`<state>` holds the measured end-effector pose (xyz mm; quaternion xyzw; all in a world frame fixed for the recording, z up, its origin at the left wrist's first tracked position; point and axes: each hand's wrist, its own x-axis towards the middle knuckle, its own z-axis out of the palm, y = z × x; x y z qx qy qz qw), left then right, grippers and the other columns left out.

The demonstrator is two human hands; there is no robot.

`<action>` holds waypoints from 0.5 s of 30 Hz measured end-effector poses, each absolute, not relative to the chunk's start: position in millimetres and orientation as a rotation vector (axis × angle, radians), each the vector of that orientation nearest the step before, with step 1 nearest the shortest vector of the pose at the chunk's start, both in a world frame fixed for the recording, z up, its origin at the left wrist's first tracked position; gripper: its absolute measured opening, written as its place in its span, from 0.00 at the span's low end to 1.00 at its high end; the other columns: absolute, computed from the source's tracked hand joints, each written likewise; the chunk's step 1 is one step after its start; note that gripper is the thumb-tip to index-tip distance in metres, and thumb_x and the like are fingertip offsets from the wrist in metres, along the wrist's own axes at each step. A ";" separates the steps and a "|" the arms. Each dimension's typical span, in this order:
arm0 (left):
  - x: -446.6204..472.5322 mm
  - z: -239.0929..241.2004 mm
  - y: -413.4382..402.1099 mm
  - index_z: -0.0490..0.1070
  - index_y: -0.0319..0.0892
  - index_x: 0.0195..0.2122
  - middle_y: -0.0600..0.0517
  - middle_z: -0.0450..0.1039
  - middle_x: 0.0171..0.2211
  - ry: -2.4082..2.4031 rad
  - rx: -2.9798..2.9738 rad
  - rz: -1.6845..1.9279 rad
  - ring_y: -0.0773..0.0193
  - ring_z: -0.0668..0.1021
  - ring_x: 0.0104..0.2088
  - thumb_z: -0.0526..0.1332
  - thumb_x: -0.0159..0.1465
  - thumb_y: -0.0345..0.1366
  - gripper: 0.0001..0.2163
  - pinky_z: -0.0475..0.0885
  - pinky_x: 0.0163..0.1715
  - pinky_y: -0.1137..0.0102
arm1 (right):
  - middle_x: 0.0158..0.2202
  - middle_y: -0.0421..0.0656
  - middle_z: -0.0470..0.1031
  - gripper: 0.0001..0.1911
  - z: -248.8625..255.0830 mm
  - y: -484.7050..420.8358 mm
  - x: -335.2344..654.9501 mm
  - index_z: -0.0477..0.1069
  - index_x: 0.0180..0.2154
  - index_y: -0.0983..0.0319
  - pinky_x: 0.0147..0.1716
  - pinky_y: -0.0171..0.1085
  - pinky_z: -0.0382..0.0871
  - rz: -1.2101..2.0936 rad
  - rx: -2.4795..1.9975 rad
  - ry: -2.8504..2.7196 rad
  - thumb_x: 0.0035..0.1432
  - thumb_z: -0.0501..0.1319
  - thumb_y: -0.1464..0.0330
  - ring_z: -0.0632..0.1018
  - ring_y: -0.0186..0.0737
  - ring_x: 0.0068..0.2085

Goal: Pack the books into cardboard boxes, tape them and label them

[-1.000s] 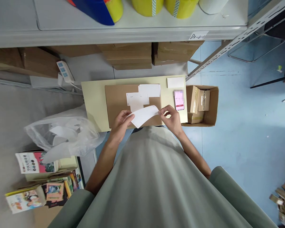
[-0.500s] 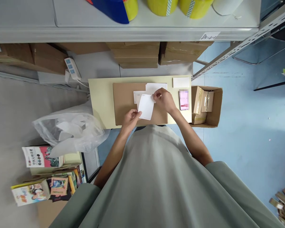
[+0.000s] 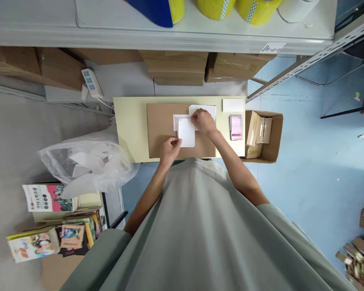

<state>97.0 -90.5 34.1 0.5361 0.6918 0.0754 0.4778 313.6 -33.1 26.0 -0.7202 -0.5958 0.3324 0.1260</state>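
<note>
Movement: the white sheet (image 3: 186,132), held slanted and clear of the desk a second earlier, was found squared up and lowered onto the cardboard panel (image 3: 160,129).
Right hand (image 3: 204,121): it was found carried forward from the near edge of the panel to its far half. Its fingers were drawn together and pinched on the sheet's upper right corner.
Left hand (image 3: 170,147): it was found advanced a little from the panel's near edge. Thumb and forefinger were closed on the sheet's lower left corner, and the other fingers were curled under.
Position of sheet: it lay centrally over the panel, and its top edge overlapped a printed label (image 3: 176,121) already lying there. A second label (image 3: 210,110) was partly covered by the right hand.
Contact: the sheet appeared flat or nearly flat against the panel. Whether it had been fully pressed down could not be told.
Bearing on the work: the sheet was judged aligned and all but laid, with both corners not yet released.
Desk (image 3: 130,125): a pale yellow top was recorded, with the panel on it. A phone (image 3: 235,127) and a white slip (image 3: 233,105) lay to the right, well apart from the hands.
Surroundings: an open carton (image 3: 268,135) of small boxes stood just beside the desk, and a plastic bag (image 3: 87,161) lay to the left.
Camera: the view was shifted slightly between frames, and the desk items were not seen to be disturbed.
</note>
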 end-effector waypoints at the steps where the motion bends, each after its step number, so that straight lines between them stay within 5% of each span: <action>1: 97.5 34.2 -89.3 0.82 0.42 0.42 0.43 0.88 0.44 1.701 1.345 0.161 0.50 0.86 0.47 0.65 0.70 0.45 0.12 0.77 0.49 0.62 | 0.51 0.55 0.83 0.09 24.2 -33.0 313.2 0.80 0.43 0.62 0.58 0.51 0.78 0.961 -2.099 -1.736 0.72 0.60 0.76 0.82 0.56 0.56; 15: 105.3 34.4 -89.4 0.85 0.42 0.43 0.41 0.88 0.43 1.766 1.536 0.064 0.46 0.86 0.46 0.65 0.72 0.42 0.11 0.74 0.48 0.60 | 0.54 0.57 0.79 0.11 2.2 -42.9 305.1 0.77 0.48 0.63 0.64 0.58 0.74 0.822 -2.056 -1.784 0.78 0.55 0.74 0.76 0.58 0.61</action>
